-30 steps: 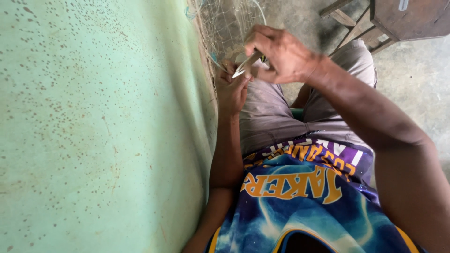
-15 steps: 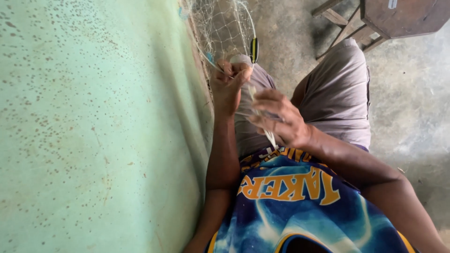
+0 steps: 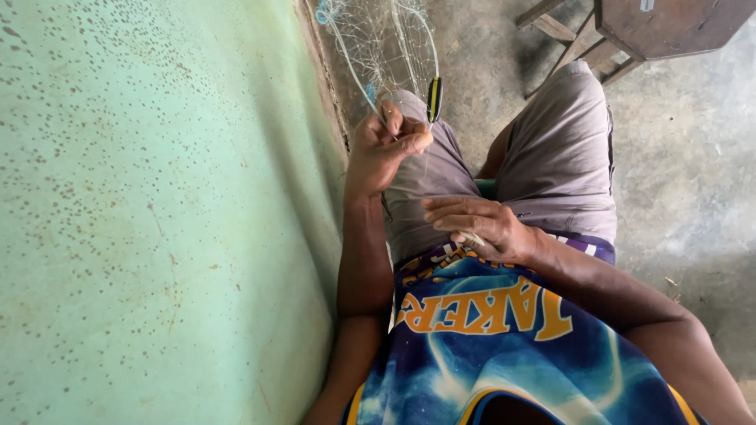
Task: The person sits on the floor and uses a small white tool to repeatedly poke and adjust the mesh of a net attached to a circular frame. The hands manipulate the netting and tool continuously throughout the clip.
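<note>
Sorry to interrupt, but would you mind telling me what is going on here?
A seated person is working on a fine, pale mesh fishing net beside a speckled green wall. The left hand pinches the net's strands above the knee. The right hand is drawn back to the waist, apparently pulling thin line. A dark wooden stool stands on the concrete floor.

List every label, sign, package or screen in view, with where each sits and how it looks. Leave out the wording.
Printed lettering on the jersey: across the person's chest, bottom centre; large orange block letters edged in white on blue and purple cloth.
Small sticker: on the brown wooden stool, top right; a pale rectangle, too small to make out further.
No packages or screens show.
</note>
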